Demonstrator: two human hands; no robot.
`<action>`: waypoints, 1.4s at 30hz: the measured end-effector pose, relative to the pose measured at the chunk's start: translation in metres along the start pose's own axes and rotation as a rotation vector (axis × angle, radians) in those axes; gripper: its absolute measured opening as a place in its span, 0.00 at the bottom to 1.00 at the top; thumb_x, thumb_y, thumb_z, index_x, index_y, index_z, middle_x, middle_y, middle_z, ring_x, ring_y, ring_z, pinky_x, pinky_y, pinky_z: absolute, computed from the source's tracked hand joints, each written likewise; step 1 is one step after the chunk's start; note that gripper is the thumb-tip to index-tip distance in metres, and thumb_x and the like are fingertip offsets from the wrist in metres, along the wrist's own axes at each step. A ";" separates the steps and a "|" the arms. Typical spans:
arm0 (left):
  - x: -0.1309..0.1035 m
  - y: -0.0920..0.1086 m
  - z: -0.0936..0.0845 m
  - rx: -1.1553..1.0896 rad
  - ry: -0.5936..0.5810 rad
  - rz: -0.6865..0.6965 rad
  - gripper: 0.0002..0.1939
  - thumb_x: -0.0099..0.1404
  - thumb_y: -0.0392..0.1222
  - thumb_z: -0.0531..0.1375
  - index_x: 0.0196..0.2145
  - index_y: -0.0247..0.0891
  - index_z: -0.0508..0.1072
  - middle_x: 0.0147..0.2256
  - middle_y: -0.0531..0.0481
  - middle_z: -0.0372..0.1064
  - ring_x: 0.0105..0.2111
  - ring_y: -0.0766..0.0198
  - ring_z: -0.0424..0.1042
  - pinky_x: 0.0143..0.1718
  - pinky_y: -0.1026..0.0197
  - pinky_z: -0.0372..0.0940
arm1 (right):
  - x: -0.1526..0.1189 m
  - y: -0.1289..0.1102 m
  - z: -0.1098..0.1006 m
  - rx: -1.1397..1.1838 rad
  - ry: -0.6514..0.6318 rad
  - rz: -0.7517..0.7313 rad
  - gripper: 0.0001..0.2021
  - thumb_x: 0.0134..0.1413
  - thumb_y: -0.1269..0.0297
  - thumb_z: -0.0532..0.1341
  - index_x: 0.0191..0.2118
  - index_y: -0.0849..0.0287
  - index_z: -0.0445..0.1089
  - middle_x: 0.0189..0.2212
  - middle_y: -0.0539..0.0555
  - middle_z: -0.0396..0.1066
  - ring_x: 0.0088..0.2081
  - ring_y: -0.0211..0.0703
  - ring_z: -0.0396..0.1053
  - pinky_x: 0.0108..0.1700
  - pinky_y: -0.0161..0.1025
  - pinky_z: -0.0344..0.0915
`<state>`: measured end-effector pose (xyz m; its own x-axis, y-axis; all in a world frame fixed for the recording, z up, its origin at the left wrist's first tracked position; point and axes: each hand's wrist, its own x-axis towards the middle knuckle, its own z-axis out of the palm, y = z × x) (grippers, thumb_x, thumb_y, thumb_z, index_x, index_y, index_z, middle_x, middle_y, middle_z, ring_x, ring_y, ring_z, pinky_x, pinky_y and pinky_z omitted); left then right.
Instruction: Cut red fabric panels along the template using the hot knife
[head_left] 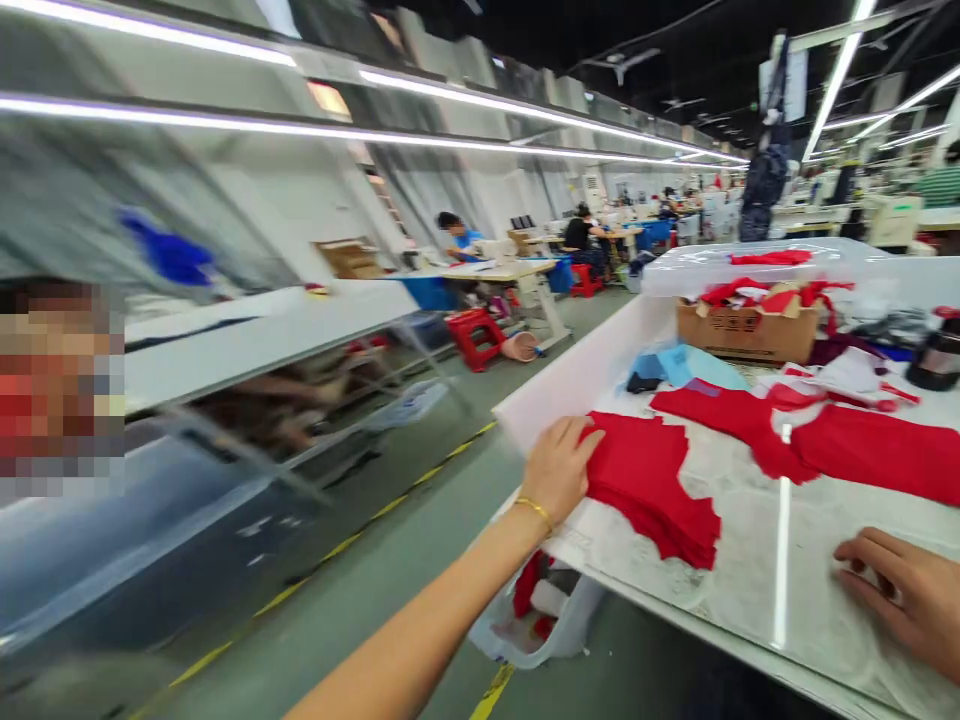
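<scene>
My left hand, with a gold bracelet at its wrist, grips the left edge of a stack of red fabric pieces near the table's left corner. The stack lies flat, its edges jagged and slightly fanned out. My right hand is at the right edge of the view, just over the white table top. Its fingers are loosely bent and apart, with nothing seen in them. Beyond both hands, more red fabric pieces stretch across the table.
At the table's back are a cardboard box of red scraps, light blue fabric and a dark container. A scrap bag hangs below the table's edge. Across the aisle stands a long table, with a blurred person at far left.
</scene>
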<state>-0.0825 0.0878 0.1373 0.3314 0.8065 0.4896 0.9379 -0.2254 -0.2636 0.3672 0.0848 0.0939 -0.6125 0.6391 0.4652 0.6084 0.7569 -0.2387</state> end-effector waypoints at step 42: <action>0.012 0.171 -0.034 -0.515 0.026 0.589 0.16 0.76 0.29 0.48 0.46 0.36 0.75 0.44 0.43 0.78 0.45 0.57 0.77 0.50 0.57 0.74 | -0.033 -0.008 -0.070 -0.082 0.820 0.194 0.08 0.64 0.73 0.60 0.33 0.56 0.68 0.19 0.45 0.66 0.19 0.32 0.60 0.23 0.32 0.57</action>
<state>0.0854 0.0406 0.1261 0.7853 0.4637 0.4103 0.5340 -0.8425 -0.0700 0.4180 0.0483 0.1405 0.0469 0.4310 0.9011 0.7191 0.6115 -0.3300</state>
